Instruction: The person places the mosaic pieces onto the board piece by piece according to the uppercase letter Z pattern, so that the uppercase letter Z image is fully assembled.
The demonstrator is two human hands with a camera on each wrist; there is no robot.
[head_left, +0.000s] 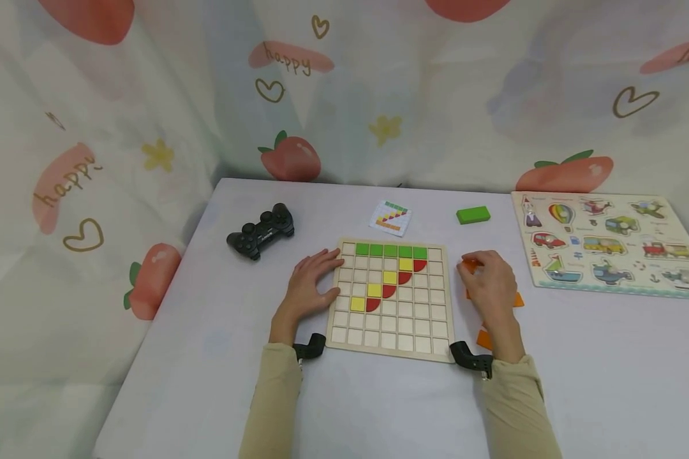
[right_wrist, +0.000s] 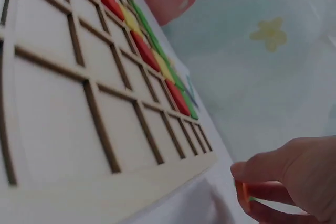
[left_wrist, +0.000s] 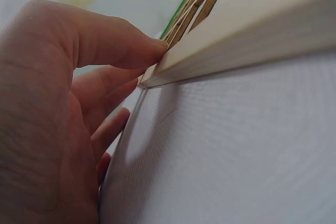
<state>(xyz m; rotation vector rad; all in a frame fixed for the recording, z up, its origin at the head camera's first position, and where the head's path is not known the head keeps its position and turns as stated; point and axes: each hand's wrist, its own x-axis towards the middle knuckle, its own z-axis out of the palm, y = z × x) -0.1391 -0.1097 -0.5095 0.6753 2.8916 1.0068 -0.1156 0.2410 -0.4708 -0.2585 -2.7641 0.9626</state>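
Note:
A wooden grid board [head_left: 389,352] lies flat on the table. Its top row has several green squares [head_left: 390,250], and below them a slanting run of yellow squares [head_left: 358,304] pairs with red quarter-circles [head_left: 373,305]. My left hand [head_left: 309,290] rests at the board's left edge, fingers spread, thumb touching the rim in the left wrist view. To the right of the board, my right hand [head_left: 490,287] pinches an orange piece [right_wrist: 241,195] between thumb and fingers. More orange pieces [head_left: 484,338] lie beneath and beside that hand, partly hidden by it.
Behind the board lies a small pattern card [head_left: 391,218] with a coloured layout. A green block [head_left: 473,215] is to its right. A black game controller [head_left: 261,231] lies at the back left, and a picture puzzle board [head_left: 611,245] occupies the back right. A printed curtain [head_left: 390,89] hangs behind.

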